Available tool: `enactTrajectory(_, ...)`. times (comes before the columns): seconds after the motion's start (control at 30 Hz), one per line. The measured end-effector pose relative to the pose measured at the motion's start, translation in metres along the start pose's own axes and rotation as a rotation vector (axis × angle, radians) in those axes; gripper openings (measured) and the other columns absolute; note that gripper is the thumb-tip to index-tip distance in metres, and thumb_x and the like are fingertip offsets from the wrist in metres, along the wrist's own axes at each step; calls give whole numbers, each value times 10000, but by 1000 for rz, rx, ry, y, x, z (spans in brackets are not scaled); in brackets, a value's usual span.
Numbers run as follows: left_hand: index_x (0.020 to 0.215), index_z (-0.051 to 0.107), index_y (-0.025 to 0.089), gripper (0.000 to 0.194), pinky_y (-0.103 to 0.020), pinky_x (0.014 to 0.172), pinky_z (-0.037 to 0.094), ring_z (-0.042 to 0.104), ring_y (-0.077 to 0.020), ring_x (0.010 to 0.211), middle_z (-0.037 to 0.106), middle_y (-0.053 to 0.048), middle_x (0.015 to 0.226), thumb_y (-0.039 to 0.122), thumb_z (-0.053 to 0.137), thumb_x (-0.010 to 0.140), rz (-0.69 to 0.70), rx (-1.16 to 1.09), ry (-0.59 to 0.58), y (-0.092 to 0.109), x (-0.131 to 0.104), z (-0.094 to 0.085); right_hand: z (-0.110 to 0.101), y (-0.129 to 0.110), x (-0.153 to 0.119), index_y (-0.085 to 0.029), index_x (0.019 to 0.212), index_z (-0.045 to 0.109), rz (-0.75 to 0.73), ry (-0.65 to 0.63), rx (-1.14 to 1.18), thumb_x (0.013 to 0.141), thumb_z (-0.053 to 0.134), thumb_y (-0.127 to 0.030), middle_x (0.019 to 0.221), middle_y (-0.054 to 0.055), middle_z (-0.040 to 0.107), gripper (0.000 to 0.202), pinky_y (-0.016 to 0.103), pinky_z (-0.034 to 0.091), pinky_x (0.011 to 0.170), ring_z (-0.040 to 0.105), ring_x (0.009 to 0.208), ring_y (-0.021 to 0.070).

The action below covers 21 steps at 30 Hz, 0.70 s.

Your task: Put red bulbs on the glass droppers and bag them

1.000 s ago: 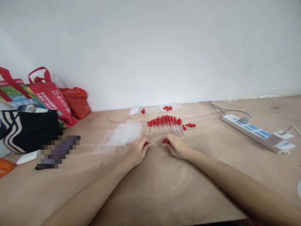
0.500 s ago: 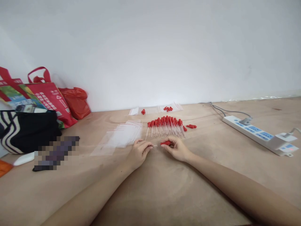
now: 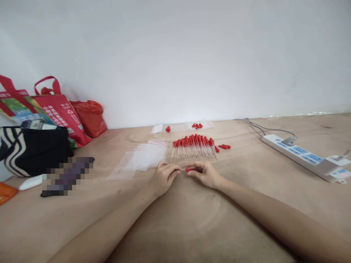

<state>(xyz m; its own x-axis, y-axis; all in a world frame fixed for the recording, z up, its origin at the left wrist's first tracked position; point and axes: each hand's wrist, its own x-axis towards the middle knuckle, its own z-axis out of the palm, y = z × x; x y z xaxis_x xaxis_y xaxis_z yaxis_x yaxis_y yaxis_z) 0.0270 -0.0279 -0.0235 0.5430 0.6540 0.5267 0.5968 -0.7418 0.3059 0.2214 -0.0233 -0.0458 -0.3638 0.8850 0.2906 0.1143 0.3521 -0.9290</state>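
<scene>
And there, the left hand [image 3: 166,176] pinches a clear dropper tube [image 3: 183,170], its end poking out against the red bulb [image 3: 189,169] in the right hand [image 3: 204,174]'s pinch; beyond, red-topped droppers [image 3: 195,143] fan out before the table [image 3: 128,130]'s far edge!

A bulb [image 3: 188,169] sits between your left hand [image 3: 166,177] and right hand [image 3: 204,174]; beyond them, droppers [image 3: 195,140] lie in a row on the table [image 3: 175,226]; pouches [image 3: 142,156] lie left of the droppers; the power strip [image 3: 300,150] lies to your right; shopping bags [image 3: 60,109] stand far left, before the wall [image 3: 175,62].
</scene>
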Motion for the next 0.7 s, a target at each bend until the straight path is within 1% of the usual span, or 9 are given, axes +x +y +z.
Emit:
enactTrajectory(0.1,846,560,190,150,-314,799,319,590,-116,681,672,9,778,231,418,865,24,4,22,0,0,0,-1,-4,-1,-205,914,652,-35,6,-92,709,606,-336,846,51,675,247,334,506,694,628,743,163)
enactTrajectory(0.2,840,571,188,167,-315,794,323,593,-113,660,676,3,762,243,416,868,47,13,30,0,-1,1,-1,-9,-1,-217,831,677,-128,31,-246,722,598,-312,901,52,662,164,314,492,701,613,766,156)
enactTrajectory(0.33,845,579,189,178,-305,779,326,599,-107,642,681,-1,755,257,417,871,77,3,39,0,-1,2,-1,-12,-1,-229,794,678,-167,26,-289,769,545,-287,752,17,675,147,279,481,658,609,692,140)
enactTrajectory(0.5,840,581,183,174,-289,716,322,609,-106,646,684,-3,757,235,418,871,129,-11,48,0,-1,4,-2,-12,-3,-206,767,666,-233,2,-352,785,527,-299,726,23,664,168,263,459,650,592,670,133)
enactTrajectory(0.7,852,592,188,219,-287,690,318,610,-117,666,682,-13,757,250,383,880,127,41,1,0,-3,4,-2,-14,-5,-193,756,639,-349,-12,-450,818,484,-331,712,37,643,217,263,450,656,575,679,133)
